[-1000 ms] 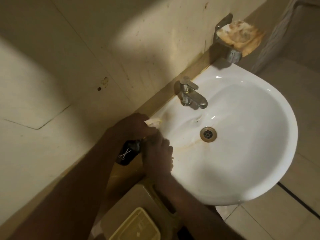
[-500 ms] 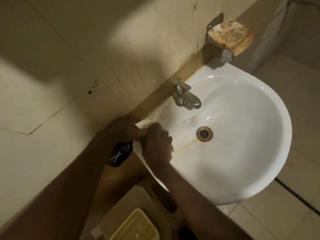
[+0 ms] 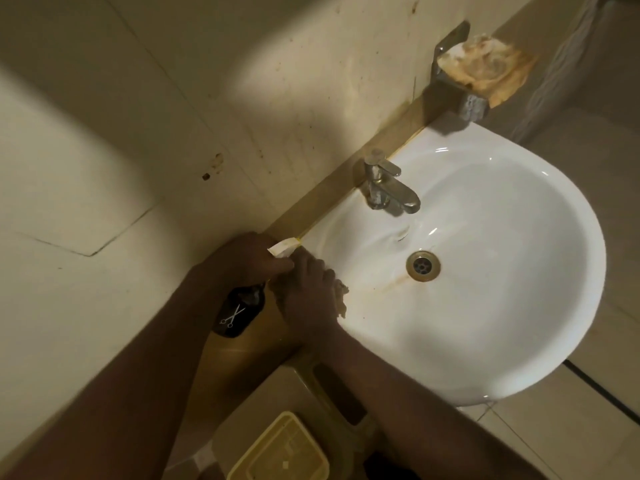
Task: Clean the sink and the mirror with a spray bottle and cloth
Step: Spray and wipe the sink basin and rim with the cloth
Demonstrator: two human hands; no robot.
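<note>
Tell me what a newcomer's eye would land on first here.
The white sink fills the right half, with a rusty stain trailing from its drain. At its left rim both hands meet: the right hand presses a cloth to the basin, and the left hand grips a dark spray bottle. Above, a grimy soap dish juts from the wall.

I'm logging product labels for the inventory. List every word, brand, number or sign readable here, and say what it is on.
No readable words or numbers anywhere.
Dark spray bottle, held in the left hand: a white scissors symbol, no text visible.
Yellow lid at the bottom edge: faint raised markings, too blurred to read.
Sink, tap and soap dish: no markings visible.
</note>
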